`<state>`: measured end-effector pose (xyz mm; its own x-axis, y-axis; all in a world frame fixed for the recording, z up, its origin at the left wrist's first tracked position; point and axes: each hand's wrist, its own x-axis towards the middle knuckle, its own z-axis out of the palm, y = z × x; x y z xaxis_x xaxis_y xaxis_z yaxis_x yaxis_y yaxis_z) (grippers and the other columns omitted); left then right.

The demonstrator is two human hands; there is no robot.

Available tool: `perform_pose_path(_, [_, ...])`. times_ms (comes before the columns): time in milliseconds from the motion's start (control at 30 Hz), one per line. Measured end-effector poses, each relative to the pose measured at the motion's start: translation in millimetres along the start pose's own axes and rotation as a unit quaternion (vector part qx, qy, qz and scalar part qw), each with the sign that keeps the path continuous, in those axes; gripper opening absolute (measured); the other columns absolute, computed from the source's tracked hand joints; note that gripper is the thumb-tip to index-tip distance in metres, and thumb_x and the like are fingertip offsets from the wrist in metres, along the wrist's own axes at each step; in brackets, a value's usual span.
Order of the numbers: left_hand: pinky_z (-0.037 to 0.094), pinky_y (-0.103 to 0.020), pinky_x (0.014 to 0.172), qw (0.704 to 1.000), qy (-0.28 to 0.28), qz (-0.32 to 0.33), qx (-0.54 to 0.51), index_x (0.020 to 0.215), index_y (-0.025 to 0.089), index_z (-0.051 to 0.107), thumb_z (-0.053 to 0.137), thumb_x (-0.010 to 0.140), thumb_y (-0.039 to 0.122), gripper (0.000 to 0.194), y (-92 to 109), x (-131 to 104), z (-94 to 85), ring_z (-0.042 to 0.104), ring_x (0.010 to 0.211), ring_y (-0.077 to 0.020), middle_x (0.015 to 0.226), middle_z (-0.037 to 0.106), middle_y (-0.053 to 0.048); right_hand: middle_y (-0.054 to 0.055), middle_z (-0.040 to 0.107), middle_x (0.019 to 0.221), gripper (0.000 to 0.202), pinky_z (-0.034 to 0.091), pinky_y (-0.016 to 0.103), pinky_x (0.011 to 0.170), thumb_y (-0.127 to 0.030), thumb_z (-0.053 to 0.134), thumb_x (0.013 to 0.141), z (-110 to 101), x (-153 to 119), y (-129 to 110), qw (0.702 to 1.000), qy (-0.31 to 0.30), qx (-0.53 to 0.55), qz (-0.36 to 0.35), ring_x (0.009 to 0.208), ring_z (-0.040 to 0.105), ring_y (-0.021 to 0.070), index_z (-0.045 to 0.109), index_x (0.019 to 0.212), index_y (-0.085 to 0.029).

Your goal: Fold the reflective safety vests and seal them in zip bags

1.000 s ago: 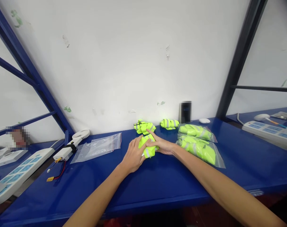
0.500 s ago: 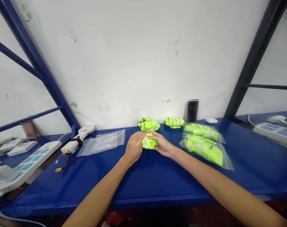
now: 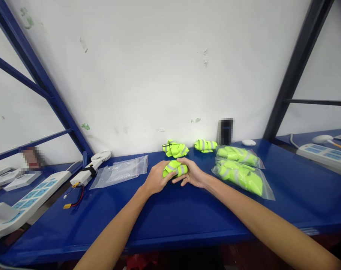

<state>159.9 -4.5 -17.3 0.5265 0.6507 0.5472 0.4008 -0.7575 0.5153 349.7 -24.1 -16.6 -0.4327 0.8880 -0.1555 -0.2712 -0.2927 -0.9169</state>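
Observation:
A rolled neon-yellow bundle with grey reflective bands [image 3: 175,168] is held between both hands above the blue table [image 3: 184,213]. My left hand [image 3: 158,177] grips its left end, thumb across the front. At the right end, my right hand [image 3: 193,173] has its thumb side on top and fingers beneath, wrapped round the bundle. Behind lie a loosely folded yellow bundle [image 3: 176,149] and a tighter yellow roll [image 3: 205,145]. Two clear bags holding yellow bundles, a rear one [image 3: 238,155] and a front one [image 3: 242,176], rest to the right.
Flat clear plastic bags [image 3: 121,171] lie left of my hands, beside a white fan [image 3: 101,156] and a battery pack with wires [image 3: 81,176]. A long power strip [image 3: 32,200] is at far left. A dark blurred object [image 3: 226,131] leans against the wall.
The bundle has turned in my hands and shows more bands. My left thumb has come to its front, and my right fingers have moved below it. The view has shifted slightly.

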Motion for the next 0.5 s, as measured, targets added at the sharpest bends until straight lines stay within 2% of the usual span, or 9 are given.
perform_pose_path(67, [0.043,-0.032,0.082,0.997,0.034,-0.046,-0.058,0.105,0.019,0.068,0.053,0.087,0.041,0.032,1.0,1.6,-2.3,0.060,0.086,-0.0234,0.093,0.069,-0.007,0.012,0.066,0.106,0.051,0.047,0.023,0.038,-0.058,0.052,0.082,-5.0,-3.5,-2.8,0.994,-0.027,-0.105,-0.011,0.061,0.069,0.0210,0.058,0.116,-0.020])
perform_pose_path(133, [0.044,-0.031,0.078,0.989,0.047,-0.073,-0.121,0.102,0.018,0.069,0.053,0.088,0.042,0.033,0.4,3.7,-4.1,0.060,0.084,-0.0230,0.091,0.070,-0.005,0.012,0.064,0.113,0.052,0.046,0.024,0.040,-0.058,0.059,0.079,-8.1,-5.2,-4.5,0.971,-0.010,-0.234,-0.058,0.057,0.068,0.0187,0.059,0.118,-0.024])
perform_pose_path(167, [0.044,-0.030,0.077,0.984,0.047,-0.082,-0.149,0.102,0.017,0.070,0.053,0.087,0.043,0.034,-1.0,5.0,-4.2,0.060,0.084,-0.0230,0.091,0.070,-0.005,0.011,0.065,0.111,0.050,0.048,0.025,0.046,-0.057,0.061,0.078,-8.5,-5.1,-4.6,0.951,0.014,-0.295,-0.094,0.060,0.068,0.0190,0.061,0.115,-0.023])
perform_pose_path(233, [0.044,-0.029,0.072,0.975,0.041,-0.097,-0.198,0.102,0.017,0.071,0.056,0.085,0.043,0.035,-5.8,8.0,-2.5,0.060,0.081,-0.0226,0.090,0.071,-0.004,0.009,0.066,0.109,0.043,0.053,0.032,0.068,-0.055,0.063,0.077,-7.1,-3.0,-3.1,0.900,0.079,-0.388,-0.185,0.082,0.067,0.0239,0.067,0.103,-0.020])
perform_pose_path(300, [0.044,-0.028,0.068,0.963,0.035,-0.113,-0.240,0.099,0.016,0.072,0.059,0.083,0.043,0.035,-12.6,11.2,1.6,0.059,0.076,-0.0214,0.087,0.071,-0.003,0.009,0.062,0.118,0.042,0.047,0.037,0.090,-0.053,0.065,0.077,-4.5,0.7,0.5,0.858,0.131,-0.420,-0.265,0.107,0.059,0.0279,0.068,0.099,-0.018])
perform_pose_path(333, [0.044,-0.027,0.066,0.958,0.037,-0.121,-0.258,0.097,0.015,0.072,0.060,0.082,0.044,0.035,-15.9,12.7,4.1,0.059,0.074,-0.0209,0.084,0.071,-0.003,0.009,0.061,0.121,0.043,0.044,0.038,0.095,-0.053,0.064,0.078,-3.2,2.7,2.7,0.852,0.143,-0.415,-0.285,0.112,0.056,0.0280,0.067,0.102,-0.018])
perform_pose_path(400, [0.043,-0.026,0.063,0.952,0.043,-0.133,-0.274,0.094,0.013,0.072,0.060,0.081,0.044,0.036,-20.8,14.7,8.7,0.059,0.073,-0.0203,0.082,0.071,-0.003,0.009,0.064,0.116,0.048,0.045,0.039,0.094,-0.053,0.060,0.081,-1.2,6.0,7.1,0.865,0.147,-0.386,-0.286,0.107,0.059,0.0266,0.063,0.111,-0.017])
perform_pose_path(500, [0.044,-0.025,0.062,0.964,0.055,-0.128,-0.227,0.097,0.013,0.071,0.054,0.085,0.041,0.035,-20.4,14.6,12.1,0.060,0.073,-0.0195,0.083,0.071,-0.003,0.008,0.067,0.109,0.056,0.047,0.038,0.089,-0.053,0.061,0.080,0.1,7.9,10.4,0.878,0.164,-0.359,-0.273,0.099,0.062,0.0258,0.057,0.122,-0.017])
